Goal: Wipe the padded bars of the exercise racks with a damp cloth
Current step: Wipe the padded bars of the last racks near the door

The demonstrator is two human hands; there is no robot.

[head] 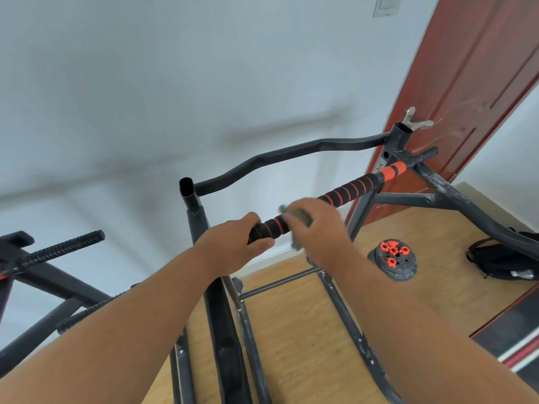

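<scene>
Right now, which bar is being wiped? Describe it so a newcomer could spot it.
Start at the red-brown door and find the dark rack standing against it. From its post a padded bar runs towards the camera; the left hand grips its near end, the right hand presses a cloth on it. Only it has orange spiral stripes.

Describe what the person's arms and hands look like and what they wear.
Both forearms are bare as far as the frame shows, with no sleeves in view. The left hand and the right hand wear no gloves, and no watch, bracelet or ring shows on either. The right hand is blurred, so small details there cannot be told.
</scene>
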